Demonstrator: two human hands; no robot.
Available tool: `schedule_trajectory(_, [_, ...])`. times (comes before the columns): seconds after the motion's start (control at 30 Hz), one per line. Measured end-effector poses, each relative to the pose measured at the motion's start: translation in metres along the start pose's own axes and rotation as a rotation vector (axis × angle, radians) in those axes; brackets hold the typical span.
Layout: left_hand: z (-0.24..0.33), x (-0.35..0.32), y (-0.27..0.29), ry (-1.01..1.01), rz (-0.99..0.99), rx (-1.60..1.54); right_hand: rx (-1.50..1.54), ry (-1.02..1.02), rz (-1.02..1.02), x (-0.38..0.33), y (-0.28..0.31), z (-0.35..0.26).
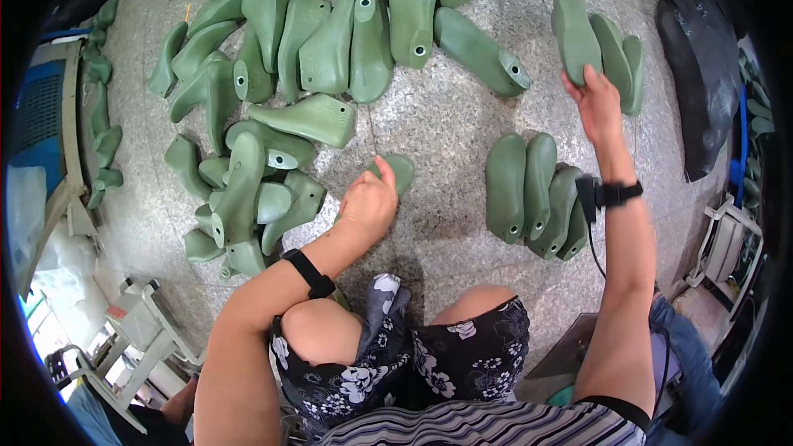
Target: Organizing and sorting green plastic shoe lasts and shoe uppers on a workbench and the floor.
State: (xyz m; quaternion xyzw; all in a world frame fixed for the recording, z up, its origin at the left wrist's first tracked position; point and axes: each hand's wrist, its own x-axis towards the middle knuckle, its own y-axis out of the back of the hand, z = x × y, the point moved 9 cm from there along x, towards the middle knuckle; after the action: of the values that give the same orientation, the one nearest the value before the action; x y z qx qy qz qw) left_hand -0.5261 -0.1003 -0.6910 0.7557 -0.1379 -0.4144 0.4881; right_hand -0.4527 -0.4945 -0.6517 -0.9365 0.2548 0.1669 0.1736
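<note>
Green plastic shoe lasts lie all over the speckled floor. In the middle, my left hand (pixel 369 201) is closed over a shoe last (pixel 402 172); only its rounded end shows beyond my knuckles. My right hand (pixel 596 102) reaches to the upper right and grips the near end of another shoe last (pixel 576 29), its flat sole facing up. That one lies at the left of a short row, beside a second last (pixel 611 54) and a third (pixel 633 74). Below my right hand stands a separate row of several lasts (pixel 506 186), side by side.
A large loose heap of lasts (pixel 326 45) spreads across the top, and a smaller pile (pixel 244 190) sits on the left. A black plastic bag (pixel 700 83) lies at the right. A grey chair (pixel 727 252) stands at right; a blue crate (pixel 45 124) is at far left.
</note>
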Motion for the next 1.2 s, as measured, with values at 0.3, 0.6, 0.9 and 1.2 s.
schedule_trajectory(0.3, [-0.006, 0.009, 0.006, 0.05, 0.045, -0.294, -0.369, -0.059, -0.356, -0.176, -0.062, 0.036])
schedule_trajectory(0.6, [-0.036, -0.03, 0.016, 0.203, -0.046, -2.271, -0.426, -0.335, -0.641, -0.243, -0.094, 0.052])
schedule_trajectory(0.9, [-0.018, -0.052, 0.025, 0.071, -0.344, -2.349, -1.157, 0.46, -0.826, -0.232, -0.137, 0.043])
schedule_trajectory(1.2, [0.009, -0.073, 0.071, -0.531, 0.265, -0.893, -1.409, 0.693, -0.761, -0.231, -0.161, 0.1])
